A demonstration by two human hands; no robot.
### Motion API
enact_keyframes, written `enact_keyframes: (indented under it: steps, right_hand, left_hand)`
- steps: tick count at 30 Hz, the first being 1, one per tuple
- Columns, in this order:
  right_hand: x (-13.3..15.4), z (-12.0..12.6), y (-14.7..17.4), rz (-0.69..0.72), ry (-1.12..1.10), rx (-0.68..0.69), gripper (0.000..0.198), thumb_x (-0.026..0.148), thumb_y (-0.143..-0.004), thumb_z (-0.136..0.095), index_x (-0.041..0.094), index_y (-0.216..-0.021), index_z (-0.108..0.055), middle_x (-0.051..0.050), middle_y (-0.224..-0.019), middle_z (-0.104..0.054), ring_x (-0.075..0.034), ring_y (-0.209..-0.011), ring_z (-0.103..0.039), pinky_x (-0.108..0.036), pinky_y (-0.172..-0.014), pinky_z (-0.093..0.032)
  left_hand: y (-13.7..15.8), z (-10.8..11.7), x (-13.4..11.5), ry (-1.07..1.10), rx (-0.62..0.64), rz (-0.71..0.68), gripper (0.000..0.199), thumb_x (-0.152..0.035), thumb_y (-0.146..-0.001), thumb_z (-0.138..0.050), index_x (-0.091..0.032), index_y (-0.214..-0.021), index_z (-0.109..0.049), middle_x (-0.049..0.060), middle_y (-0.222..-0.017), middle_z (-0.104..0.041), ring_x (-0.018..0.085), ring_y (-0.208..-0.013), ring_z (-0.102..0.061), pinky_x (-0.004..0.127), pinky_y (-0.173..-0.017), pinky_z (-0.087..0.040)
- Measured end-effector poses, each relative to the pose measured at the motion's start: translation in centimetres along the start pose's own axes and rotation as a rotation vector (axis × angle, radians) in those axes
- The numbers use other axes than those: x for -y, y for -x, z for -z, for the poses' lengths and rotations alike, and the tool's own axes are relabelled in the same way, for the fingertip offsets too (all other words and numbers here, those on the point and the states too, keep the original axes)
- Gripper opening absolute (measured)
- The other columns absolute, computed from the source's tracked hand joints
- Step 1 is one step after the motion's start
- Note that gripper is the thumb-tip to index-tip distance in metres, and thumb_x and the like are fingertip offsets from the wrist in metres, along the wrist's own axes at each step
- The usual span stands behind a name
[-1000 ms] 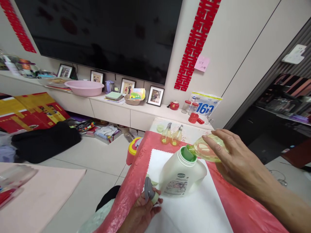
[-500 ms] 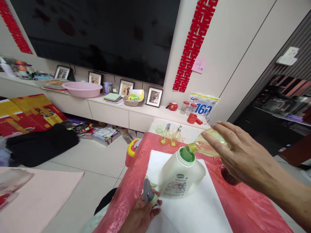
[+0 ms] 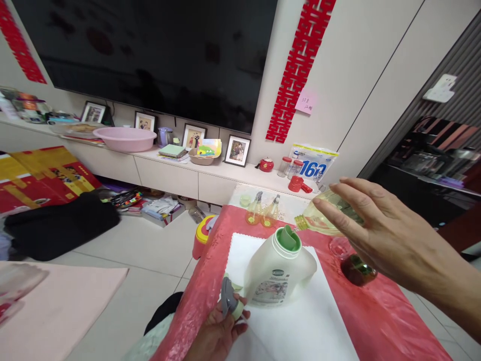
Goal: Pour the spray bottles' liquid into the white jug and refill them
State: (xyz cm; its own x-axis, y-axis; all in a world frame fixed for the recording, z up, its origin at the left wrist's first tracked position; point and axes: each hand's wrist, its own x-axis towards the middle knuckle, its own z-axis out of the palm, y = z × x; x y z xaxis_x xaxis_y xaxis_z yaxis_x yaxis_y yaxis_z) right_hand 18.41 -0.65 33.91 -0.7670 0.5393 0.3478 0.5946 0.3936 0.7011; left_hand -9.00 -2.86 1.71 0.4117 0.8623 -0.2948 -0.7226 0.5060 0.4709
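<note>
A large pale-green detergent jug (image 3: 274,276) stands upright on a white sheet (image 3: 300,326), its green pouring spout (image 3: 288,238) uncovered. My right hand (image 3: 368,210) is closed round a clear yellow-green bottle (image 3: 326,215), tilted with its threaded neck down and to the left, just right of the spout and slightly apart from it. Some clear liquid seems to be at the neck. Low in front of the jug, my left hand (image 3: 225,323) grips a grey spray nozzle (image 3: 228,296) with a pale-green collar. A pale-green piece (image 3: 233,282) lies partly hidden behind the nozzle.
Two amber spray bottles (image 3: 268,215) stand at the far end of the red-covered table (image 3: 391,321). Right of the jug are a dark round jar (image 3: 358,271) and a clear pinkish dish (image 3: 340,246). Behind runs a low cabinet (image 3: 165,173) with a pink basin (image 3: 126,139) and framed photos.
My right hand has drawn the yellow-green bottle slightly right, so its neck has come away from the jug's spout. My left hand still holds the nozzle in much the same place.
</note>
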Motion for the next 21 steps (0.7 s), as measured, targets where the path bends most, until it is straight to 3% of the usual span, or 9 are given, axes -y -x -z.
enact_keyframes:
  steps: [6, 13, 18, 21]
  right_hand:
    - [0.1, 0.0, -0.5, 0.045, 0.037, 0.018, 0.053, 0.005, -0.094, -0.036, 0.015, -0.146, -0.044, -0.020, -0.151, -0.035, -0.041, -0.142, -0.033, -0.062, -0.108, -0.043]
    - [1.5, -0.5, -0.9, 0.104, 0.060, 0.014, 0.052, 0.002, -0.089, -0.041, 0.009, -0.141, -0.043, -0.026, -0.144, -0.038, -0.044, -0.136, -0.040, -0.064, -0.106, -0.043]
    - [2.2, -1.2, 0.3, -0.086, 0.014, 0.045, 0.052, 0.009, -0.086, -0.040, 0.008, -0.137, -0.049, -0.025, -0.139, -0.042, -0.043, -0.131, -0.043, -0.060, -0.097, -0.051]
    - [2.4, -0.7, 2.7, -0.283, -0.186, 0.049, 0.050, 0.028, -0.098, -0.041, 0.011, -0.144, -0.048, -0.021, -0.134, -0.048, -0.037, -0.118, -0.054, -0.051, -0.084, -0.059]
  left_hand:
    - [0.1, -0.1, -0.1, -0.004, -0.010, -0.005, 0.034, -0.024, -0.069, -0.092, -0.025, -0.100, -0.079, 0.006, -0.105, -0.077, 0.022, -0.091, -0.072, 0.033, -0.081, -0.054]
    - [0.1, 0.1, -0.1, -0.001, -0.001, -0.009, 0.036, -0.025, -0.069, -0.092, -0.025, -0.102, -0.078, 0.006, -0.107, -0.075, 0.022, -0.095, -0.071, 0.033, -0.082, -0.054]
    - [-0.2, 0.2, -0.1, 0.022, 0.044, 0.000, 0.039, -0.025, -0.067, -0.093, -0.024, -0.103, -0.077, 0.005, -0.108, -0.076, 0.019, -0.093, -0.072, 0.032, -0.087, -0.055]
    - [0.0, -0.3, -0.9, 0.096, 0.037, -0.014, 0.041, -0.023, -0.065, -0.095, -0.023, -0.102, -0.076, 0.003, -0.107, -0.077, 0.017, -0.091, -0.073, 0.029, -0.088, -0.055]
